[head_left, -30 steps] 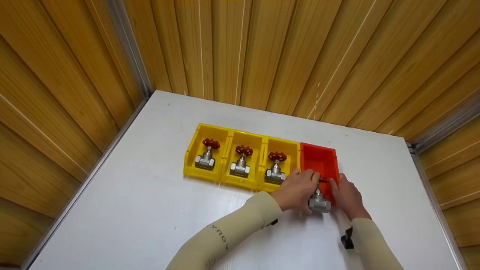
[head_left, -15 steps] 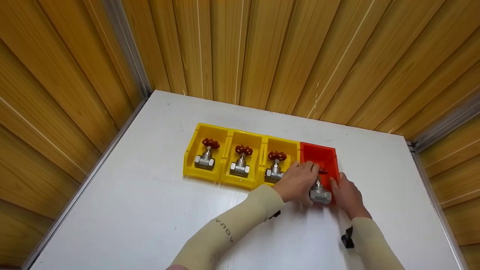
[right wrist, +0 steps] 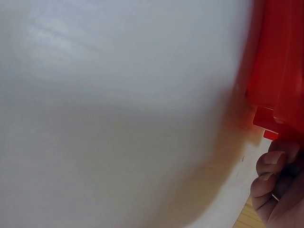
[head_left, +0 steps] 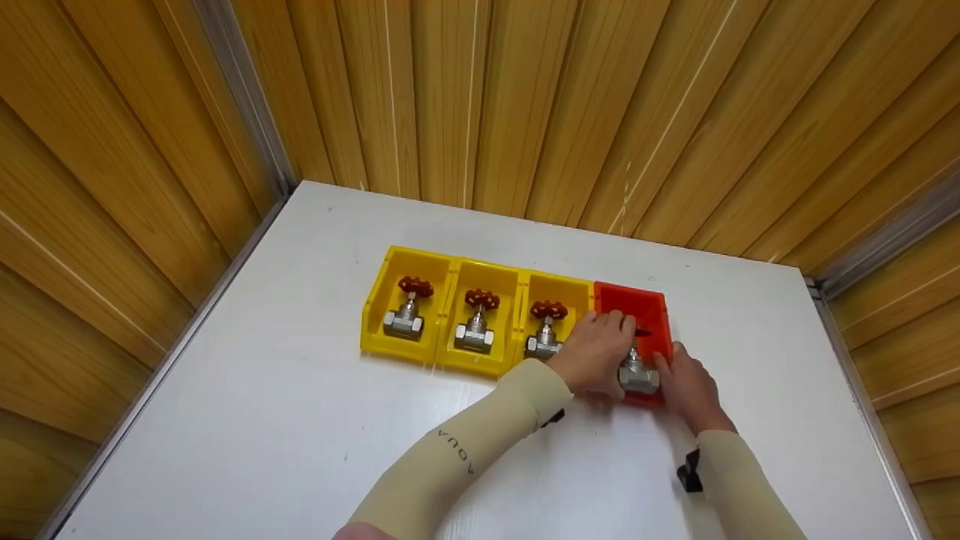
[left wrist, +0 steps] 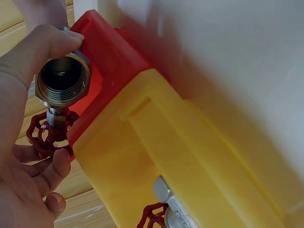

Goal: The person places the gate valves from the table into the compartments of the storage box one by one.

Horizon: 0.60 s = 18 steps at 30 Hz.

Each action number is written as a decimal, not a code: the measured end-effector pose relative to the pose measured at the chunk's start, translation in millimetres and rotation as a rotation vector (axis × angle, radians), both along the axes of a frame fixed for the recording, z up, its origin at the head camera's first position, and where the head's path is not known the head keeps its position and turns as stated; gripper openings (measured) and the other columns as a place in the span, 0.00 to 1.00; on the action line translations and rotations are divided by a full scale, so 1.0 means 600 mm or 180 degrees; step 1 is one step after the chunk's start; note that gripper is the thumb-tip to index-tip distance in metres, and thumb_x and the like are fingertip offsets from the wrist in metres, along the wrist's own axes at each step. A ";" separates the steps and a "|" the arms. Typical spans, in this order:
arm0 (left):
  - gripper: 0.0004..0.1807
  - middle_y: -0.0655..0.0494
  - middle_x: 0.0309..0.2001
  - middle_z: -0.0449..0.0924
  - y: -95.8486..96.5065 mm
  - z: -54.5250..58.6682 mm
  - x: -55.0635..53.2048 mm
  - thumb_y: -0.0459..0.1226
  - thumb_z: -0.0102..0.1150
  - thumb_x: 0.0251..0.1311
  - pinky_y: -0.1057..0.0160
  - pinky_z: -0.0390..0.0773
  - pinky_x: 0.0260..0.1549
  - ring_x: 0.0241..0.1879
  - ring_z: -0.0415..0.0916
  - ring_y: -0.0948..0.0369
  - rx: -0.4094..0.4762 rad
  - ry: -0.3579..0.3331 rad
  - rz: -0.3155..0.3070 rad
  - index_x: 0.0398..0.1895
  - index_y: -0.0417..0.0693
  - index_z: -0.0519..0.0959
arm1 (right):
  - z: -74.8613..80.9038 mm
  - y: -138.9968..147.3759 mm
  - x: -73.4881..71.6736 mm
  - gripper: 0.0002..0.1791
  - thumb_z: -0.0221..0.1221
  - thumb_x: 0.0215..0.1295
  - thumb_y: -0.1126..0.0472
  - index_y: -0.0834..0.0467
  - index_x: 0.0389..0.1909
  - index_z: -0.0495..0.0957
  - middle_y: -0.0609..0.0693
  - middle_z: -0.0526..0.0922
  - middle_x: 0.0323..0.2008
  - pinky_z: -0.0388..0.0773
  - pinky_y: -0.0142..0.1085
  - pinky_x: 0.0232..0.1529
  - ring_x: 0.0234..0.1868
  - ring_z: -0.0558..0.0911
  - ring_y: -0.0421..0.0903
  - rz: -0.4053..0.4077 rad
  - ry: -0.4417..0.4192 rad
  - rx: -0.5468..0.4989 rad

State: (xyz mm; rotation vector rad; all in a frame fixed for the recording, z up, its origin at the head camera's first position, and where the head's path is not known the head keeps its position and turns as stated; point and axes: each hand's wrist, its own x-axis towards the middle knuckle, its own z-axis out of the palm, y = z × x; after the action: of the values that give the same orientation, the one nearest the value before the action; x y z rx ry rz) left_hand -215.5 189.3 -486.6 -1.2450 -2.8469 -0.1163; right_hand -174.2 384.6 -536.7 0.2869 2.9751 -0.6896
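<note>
My left hand holds a silver gate valve at the red bin, the rightmost of the row. In the left wrist view, the thumb presses on the valve's threaded end while curled fingers reach round its red handwheel. From the head, the handwheel is mostly hidden behind that hand. The valve body lies low in the bin's open front. My right hand grips the bin's right side wall, thumb at the edge. Curled fingers show under the red bin in the right wrist view.
Three yellow bins adjoin the red one on its left. Each has a similar valve with a red handwheel. They stand on a white tabletop; wood-patterned panels rise behind and at both sides.
My left hand has moved the valve farther back into the red bin, and its body now sits higher in the head view. The right hand stays on the bin's side.
</note>
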 end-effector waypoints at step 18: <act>0.52 0.58 0.56 0.70 0.013 0.003 -0.017 0.63 0.71 0.38 0.65 0.66 0.56 0.52 0.69 0.62 -0.0342 0.0002 0.0147 0.66 0.53 0.60 | 0.000 -0.001 -0.002 0.26 0.37 0.76 0.42 0.64 0.45 0.65 0.53 0.69 0.24 0.66 0.39 0.32 0.29 0.71 0.50 -0.0055 -0.0072 -0.0015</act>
State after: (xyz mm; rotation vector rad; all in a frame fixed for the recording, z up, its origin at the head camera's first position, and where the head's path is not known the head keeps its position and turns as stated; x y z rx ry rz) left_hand -225.8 197.4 -485.1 -1.1953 -2.9143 0.0390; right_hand -175.4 383.7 -536.7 0.3181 2.9525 -0.6904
